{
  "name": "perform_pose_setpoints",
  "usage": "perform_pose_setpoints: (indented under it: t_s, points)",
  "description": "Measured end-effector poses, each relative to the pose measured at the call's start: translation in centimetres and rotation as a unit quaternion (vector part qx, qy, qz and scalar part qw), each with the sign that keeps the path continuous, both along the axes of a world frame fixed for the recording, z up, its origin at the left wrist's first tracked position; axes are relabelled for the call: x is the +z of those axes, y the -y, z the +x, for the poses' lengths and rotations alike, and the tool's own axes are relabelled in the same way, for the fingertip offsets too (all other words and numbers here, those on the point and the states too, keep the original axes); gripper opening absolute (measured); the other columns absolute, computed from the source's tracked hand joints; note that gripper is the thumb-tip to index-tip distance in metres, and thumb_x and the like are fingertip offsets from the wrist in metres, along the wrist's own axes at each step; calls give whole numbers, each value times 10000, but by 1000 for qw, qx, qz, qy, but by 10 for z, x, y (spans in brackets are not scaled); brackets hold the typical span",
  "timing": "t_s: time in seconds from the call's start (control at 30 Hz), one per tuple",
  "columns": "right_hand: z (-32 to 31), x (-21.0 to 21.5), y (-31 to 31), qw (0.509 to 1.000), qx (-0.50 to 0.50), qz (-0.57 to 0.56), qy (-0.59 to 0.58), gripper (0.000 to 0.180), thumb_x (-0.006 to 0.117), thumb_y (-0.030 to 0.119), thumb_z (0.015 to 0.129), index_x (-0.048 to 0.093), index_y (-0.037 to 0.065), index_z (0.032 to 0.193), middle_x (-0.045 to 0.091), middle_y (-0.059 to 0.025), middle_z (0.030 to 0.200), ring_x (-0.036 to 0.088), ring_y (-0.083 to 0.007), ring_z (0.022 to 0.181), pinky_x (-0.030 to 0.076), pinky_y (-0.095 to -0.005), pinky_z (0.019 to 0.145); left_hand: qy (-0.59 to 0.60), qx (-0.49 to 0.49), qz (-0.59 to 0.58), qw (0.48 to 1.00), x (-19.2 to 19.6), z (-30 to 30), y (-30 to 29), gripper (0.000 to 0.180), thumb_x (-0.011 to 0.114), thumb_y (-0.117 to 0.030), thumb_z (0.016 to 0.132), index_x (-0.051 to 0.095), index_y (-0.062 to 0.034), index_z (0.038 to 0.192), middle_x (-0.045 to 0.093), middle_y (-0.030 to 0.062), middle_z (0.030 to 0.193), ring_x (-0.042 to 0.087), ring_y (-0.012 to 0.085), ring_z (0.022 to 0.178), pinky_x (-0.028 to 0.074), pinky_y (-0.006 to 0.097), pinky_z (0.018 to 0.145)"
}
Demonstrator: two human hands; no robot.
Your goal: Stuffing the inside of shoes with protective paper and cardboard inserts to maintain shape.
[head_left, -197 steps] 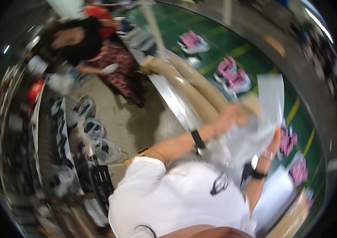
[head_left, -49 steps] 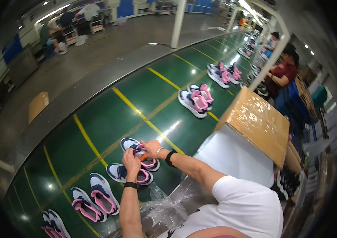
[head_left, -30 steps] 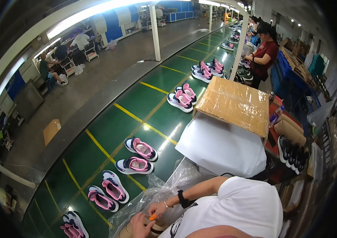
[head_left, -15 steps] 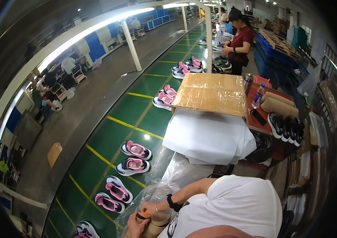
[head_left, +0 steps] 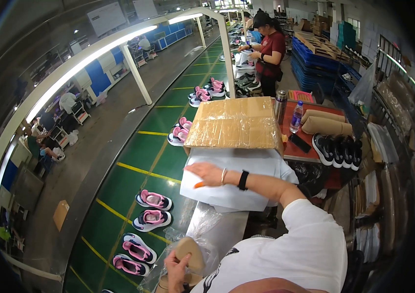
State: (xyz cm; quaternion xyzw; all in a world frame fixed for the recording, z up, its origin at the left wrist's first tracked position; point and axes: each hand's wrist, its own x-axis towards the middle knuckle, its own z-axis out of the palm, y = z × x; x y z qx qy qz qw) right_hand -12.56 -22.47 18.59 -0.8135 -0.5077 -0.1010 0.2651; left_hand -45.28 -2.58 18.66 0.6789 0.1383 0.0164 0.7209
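My left hand (head_left: 176, 270), low in the view, grips a tan, round-ended shoe insert (head_left: 191, 253) between thumb and fingers. Below it are more tan inserts (head_left: 192, 281), partly hidden by the hand. My right hand (head_left: 206, 174) reaches forward over a stack of white paper sheets (head_left: 229, 195). Its fingers are stretched out along the paper and slightly blurred. Something orange (head_left: 198, 185) shows at its thumb; whether worn or held I cannot make out. The sheets stick out from a taped cardboard box (head_left: 234, 122). Clear plastic film (head_left: 207, 246) lies beside my left hand.
Pink-and-navy sneakers (head_left: 152, 220) stand in pairs on the green conveyor (head_left: 134, 183) to the left. On a red table (head_left: 293, 110) at right are a water bottle (head_left: 296, 117), a flask, a phone, brown rolls and black shoes (head_left: 336, 151). A person in red (head_left: 271, 49) works farther along.
My right hand has left the inserts and moved forward onto the white paper. My left hand now holds an insert up. The view has shifted, so the scene sits farther left.
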Motion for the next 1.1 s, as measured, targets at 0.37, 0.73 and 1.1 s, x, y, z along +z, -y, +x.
perform_pose_setpoints:
  t_s: [0.37, 0.73, 1.1]
  points:
    - [65, -76, 48, 977, -37, 110, -178, 200, 572, 116, 820, 662, 13, 965, 622, -193, 1067, 548, -348, 1070, 428, -375, 932, -115, -7, -172, 978, -77, -39, 45, 231, 635, -21, 795, 567, 19, 1012, 636, 55, 849, 613, 145, 736, 489, 283, 654]
    - [-13, 8, -38, 547, 95, 496, -668, 204, 517, 58, 898, 594, -37, 1062, 644, -59, 986, 618, -113, 836, 505, -244, 750, 130, 217, 38, 967, -21, 88, 11, 396, 600, -5, 810, 463, 34, 1180, 568, 100, 1074, 559, 176, 946, 452, 299, 821]
    - [-95, 104, -82, 967, 143, 208, -23, 827, 697, 88, 700, 264, 171, 1399, 251, -176, 1430, 422, -372, 1212, 413, -402, 977, 294, 25, 218, 930, 8, 139, 21, 568, 670, -133, 739, 413, 38, 1216, 468, 188, 1217, 483, 272, 1108, 378, 392, 929]
